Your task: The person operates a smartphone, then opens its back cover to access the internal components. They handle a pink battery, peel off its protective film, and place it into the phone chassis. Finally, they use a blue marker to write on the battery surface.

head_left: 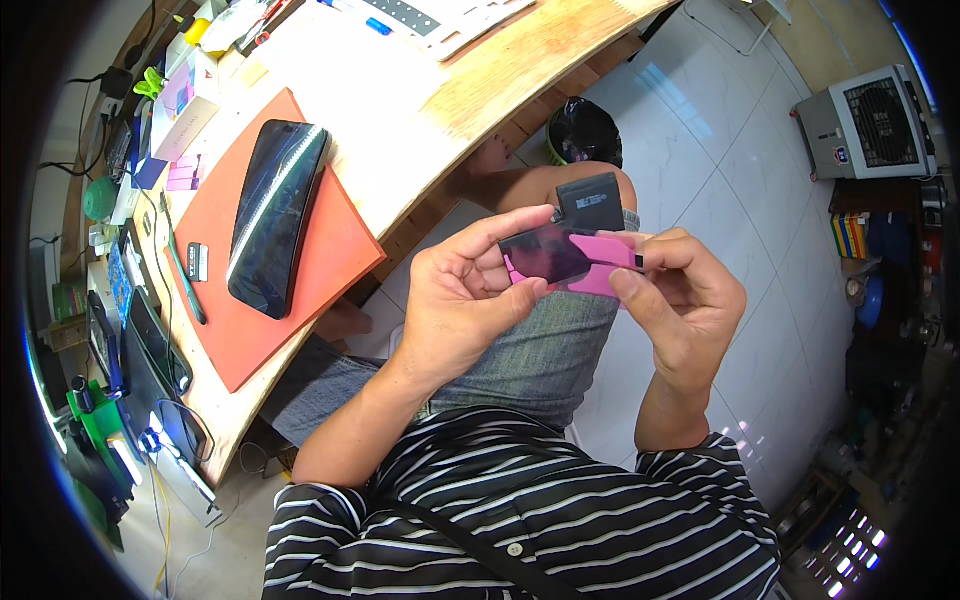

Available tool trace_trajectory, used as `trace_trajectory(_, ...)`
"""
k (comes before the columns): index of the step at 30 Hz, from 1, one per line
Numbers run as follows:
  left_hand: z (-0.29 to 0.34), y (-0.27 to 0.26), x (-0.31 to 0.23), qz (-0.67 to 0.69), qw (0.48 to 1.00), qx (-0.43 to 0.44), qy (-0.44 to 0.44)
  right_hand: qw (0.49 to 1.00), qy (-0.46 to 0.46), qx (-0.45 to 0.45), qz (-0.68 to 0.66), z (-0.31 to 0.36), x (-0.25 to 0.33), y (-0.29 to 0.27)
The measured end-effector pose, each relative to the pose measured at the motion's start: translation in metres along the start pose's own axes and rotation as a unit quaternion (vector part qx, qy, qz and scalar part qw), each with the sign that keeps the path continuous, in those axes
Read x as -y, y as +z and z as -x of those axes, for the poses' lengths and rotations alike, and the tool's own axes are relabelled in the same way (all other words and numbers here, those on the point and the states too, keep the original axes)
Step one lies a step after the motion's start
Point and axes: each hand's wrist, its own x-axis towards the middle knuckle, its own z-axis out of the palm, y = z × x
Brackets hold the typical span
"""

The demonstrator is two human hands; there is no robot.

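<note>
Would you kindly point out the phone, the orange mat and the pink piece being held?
Phone [274, 220], head view: middle of its dark face.
Orange mat [345, 238], head view: bare part near its right corner.
Pink piece [608, 250], head view: its upper part.

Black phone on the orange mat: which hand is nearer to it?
Left: the left hand is to the right of the phone; the right hand is farther right.

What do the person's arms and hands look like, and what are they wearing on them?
The left hand and right hand have five fingers each and no gloves, and I see no watch or bracelet. The forearms are bare. Higher up there are short black cloth sleeves with thin white stripes. I see no cables on the arms.
</note>
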Motion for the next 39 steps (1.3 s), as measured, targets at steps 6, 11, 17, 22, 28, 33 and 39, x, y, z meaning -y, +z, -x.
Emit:
trace_trajectory(6, -0.001, 0.001, -0.003, 0.015, 1.0, -0.01, -0.008, 0.999, -0.026, -0.002, 0.031, -0.002, -0.005, -0.001)
trace_trajectory(11, -0.001, 0.004, -0.001, 0.053, 0.999, -0.007, -0.001, 0.997, -0.038, 0.022, 0.06, -0.003, -0.005, -0.004)
trace_trajectory(17, -0.002, 0.0, -0.009, 0.115, 0.992, 0.001, -0.041, 0.997, -0.055, 0.014, 0.053, -0.004, -0.004, -0.001)
trace_trajectory(22, -0.003, -0.004, -0.008, 0.15, 0.988, 0.001, -0.044, 0.995, -0.073, 0.026, 0.066, -0.005, -0.003, 0.0)
trace_trajectory(28, -0.005, -0.005, -0.008, 0.224, 0.973, 0.013, -0.045, 0.992, -0.099, 0.033, 0.065, -0.004, -0.006, 0.0)
trace_trajectory(33, -0.005, -0.005, -0.007, 0.227, 0.972, 0.008, -0.059, 0.988, -0.124, 0.057, 0.069, -0.005, -0.009, -0.001)
trace_trajectory(39, -0.005, -0.011, -0.005, 0.221, 0.973, 0.019, -0.062, 0.975, -0.155, 0.105, 0.121, -0.002, -0.003, -0.004)
